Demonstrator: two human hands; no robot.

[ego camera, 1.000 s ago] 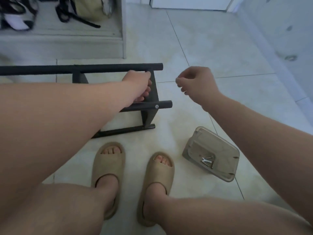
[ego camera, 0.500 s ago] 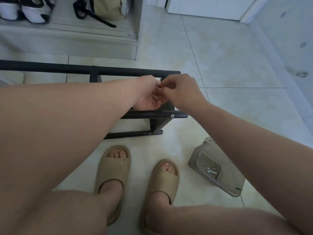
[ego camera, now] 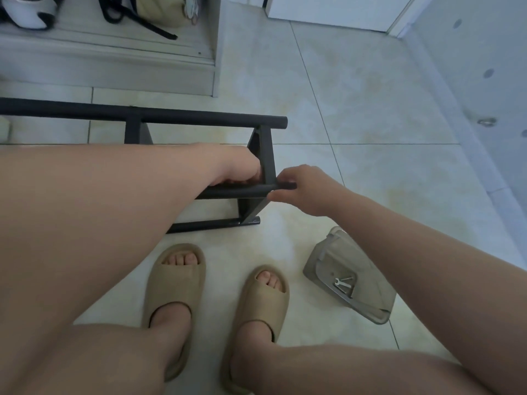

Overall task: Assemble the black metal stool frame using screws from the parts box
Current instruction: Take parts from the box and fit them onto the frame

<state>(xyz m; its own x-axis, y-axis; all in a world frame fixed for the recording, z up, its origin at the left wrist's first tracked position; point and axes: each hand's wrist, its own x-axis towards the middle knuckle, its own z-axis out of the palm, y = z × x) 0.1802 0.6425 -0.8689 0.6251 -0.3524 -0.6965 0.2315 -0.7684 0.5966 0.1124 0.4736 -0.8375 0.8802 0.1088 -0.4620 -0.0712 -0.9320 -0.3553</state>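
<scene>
Gripping 1 frame [ego camera: 199,121]: left hand [ego camera: 236,169], right hand [ego camera: 302,192]; 1 parts box [ego camera: 342,252].

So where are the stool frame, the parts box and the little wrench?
stool frame [ego camera: 199,118]: head view, on its far top bar.
parts box [ego camera: 336,252]: head view, on its clear side wall.
wrench [ego camera: 342,283]: head view, on its shaft, inside the box.

The frame [ego camera: 205,121] stands on the floor [ego camera: 370,138], ahead of the left foot [ego camera: 176,280] and right foot [ego camera: 262,297], with a shelf [ego camera: 114,72] behind it. The left hand [ego camera: 236,166] is inside the frame at its near bar [ego camera: 236,191]; the right hand [ego camera: 305,192] is at that bar's right end. The box [ego camera: 328,252] lies right of the right foot, a wrench [ego camera: 343,282] in it.
</scene>
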